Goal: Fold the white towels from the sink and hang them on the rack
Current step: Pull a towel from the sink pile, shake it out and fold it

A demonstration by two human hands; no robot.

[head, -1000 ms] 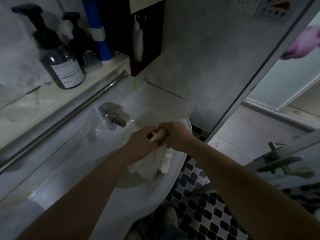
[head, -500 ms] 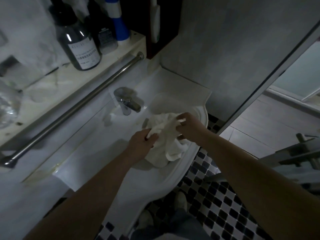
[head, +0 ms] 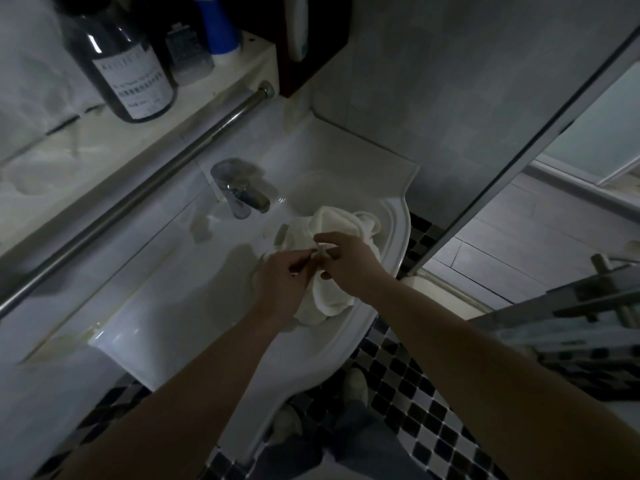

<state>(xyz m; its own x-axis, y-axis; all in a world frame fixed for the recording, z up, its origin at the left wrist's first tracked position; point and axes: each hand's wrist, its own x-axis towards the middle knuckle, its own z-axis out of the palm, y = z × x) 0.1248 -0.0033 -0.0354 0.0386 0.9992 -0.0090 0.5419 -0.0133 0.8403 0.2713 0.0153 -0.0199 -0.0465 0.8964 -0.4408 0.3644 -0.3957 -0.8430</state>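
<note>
early stage: the towel [head: 334, 221] lies bunched in the sink [head: 399, 251], unfolded. left hand [head: 282, 284] and right hand [head: 351, 266] meet over it, fingers pinching its cloth. nothing hangs on the rack [head: 156, 178]; folding and hanging remain.

Your left hand [head: 281, 284] and right hand [head: 351, 266] hide the middle of the white towel [head: 334, 218]. The dark bottle [head: 104, 39] (its top cut off at the edge) bears a label too small to read.
</note>
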